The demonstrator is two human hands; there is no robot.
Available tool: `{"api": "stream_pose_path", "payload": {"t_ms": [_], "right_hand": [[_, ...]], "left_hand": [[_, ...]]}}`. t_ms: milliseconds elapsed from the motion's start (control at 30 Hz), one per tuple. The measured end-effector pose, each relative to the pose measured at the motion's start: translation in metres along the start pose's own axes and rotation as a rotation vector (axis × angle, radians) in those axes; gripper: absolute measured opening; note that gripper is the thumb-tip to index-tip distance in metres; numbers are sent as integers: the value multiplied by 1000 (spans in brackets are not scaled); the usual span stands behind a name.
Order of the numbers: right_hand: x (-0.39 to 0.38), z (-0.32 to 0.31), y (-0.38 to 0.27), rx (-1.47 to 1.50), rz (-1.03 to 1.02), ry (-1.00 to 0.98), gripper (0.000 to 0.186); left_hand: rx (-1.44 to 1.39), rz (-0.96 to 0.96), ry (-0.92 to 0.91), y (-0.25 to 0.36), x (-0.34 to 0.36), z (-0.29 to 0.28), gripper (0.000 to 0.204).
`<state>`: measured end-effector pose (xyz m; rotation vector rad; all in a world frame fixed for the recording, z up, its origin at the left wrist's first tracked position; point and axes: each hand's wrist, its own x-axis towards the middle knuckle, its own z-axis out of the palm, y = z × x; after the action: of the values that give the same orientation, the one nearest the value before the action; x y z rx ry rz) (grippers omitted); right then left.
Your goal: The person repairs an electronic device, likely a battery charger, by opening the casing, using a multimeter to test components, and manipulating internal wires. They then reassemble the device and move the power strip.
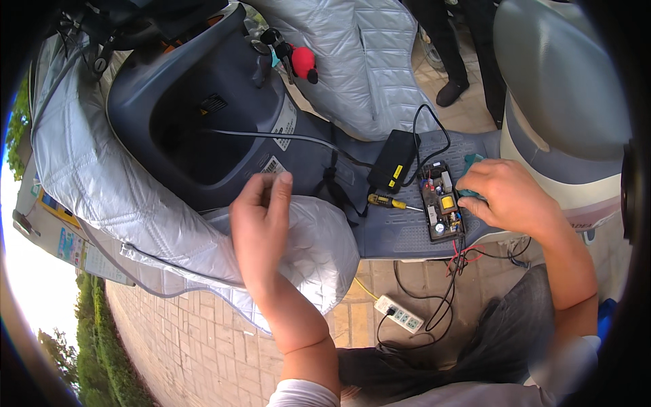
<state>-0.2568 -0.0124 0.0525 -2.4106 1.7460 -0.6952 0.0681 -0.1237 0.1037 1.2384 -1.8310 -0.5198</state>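
pavement of pale bricks (196,339) lies under a scooter with dark grey plastic body (183,163). one silver quilted cover (81,142) hangs around its front part. the left hand (261,230) is above this cover, with bent fingers and the thumb raised close to them; i cannot tell if it holds something. the right hand (508,193) is over the right end of the grey textured footboard (400,234), its fingers bent and narrow; i also cannot tell if they hold anything. on the footboard lies a black rectangular adapter with yellow labels (393,159). near it, just beside the right fingertips, is an open black case with a circuit board (442,203). a white power strip (400,314) rests on the pavement below. a yellow and black screwdriver (386,201) lies between adapter and case, its shaft pointing to the case. a small teal piece (472,161) shows partly behind the right hand.
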Motion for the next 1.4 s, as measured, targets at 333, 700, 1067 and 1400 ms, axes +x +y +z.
{"api": "stream_pose_path", "payload": {"t_ms": [333,700,1067,1400], "right_hand": [[7,19,33,-59,177,3,17],[4,47,60,-82,224,-65,19],[8,67,61,-86,240,-208,18],[-12,83,-29,202,-28,-666,16]], "left_hand": [[-166,162,357,-15,7,5,25],[-53,82,-763,-46,5,89,19],[53,223,-579,-97,5,168,25],[149,215,-814,-103,3,163,29]]}}
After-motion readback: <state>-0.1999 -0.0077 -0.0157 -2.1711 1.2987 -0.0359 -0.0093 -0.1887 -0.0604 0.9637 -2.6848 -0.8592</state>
